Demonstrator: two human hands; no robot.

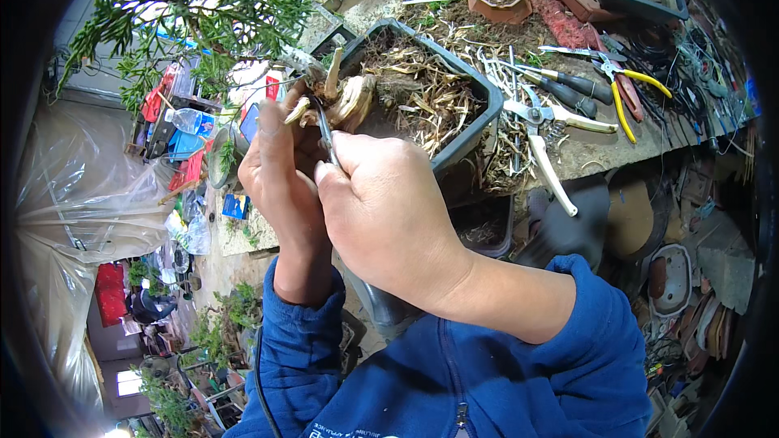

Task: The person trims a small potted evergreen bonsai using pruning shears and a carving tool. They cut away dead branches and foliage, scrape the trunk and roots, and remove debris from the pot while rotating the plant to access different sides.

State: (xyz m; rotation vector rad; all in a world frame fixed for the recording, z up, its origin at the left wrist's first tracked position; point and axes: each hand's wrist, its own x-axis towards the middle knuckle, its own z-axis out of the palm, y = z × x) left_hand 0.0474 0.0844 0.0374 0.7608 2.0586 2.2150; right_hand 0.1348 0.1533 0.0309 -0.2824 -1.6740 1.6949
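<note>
A juniper bonsai with green foliage [219, 12] leans at the upper left, and its bare, pale carved trunk [354, 104] rises at the left end of a dark plastic tray [489, 109]. My left hand [280, 174] is closed around the near side of the trunk, its fingertips partly hidden behind the wood. In my right hand [389, 211], a slim dark metal carving tool [324, 126] is pinched between thumb and fingers, its tip against the wood. The tool's handle is hidden in my fist. Both hands touch or nearly touch at the wrists.
Wood shavings and soil [422, 97] fill the tray. Right of it lie white-handled pruning shears [540, 126], dark-handled screwdriver-like tools [568, 88] and yellow-handled pliers [623, 105]. An octagonal clay pot [499, 0] stands behind. Clear plastic sheeting [89, 170] hangs at left.
</note>
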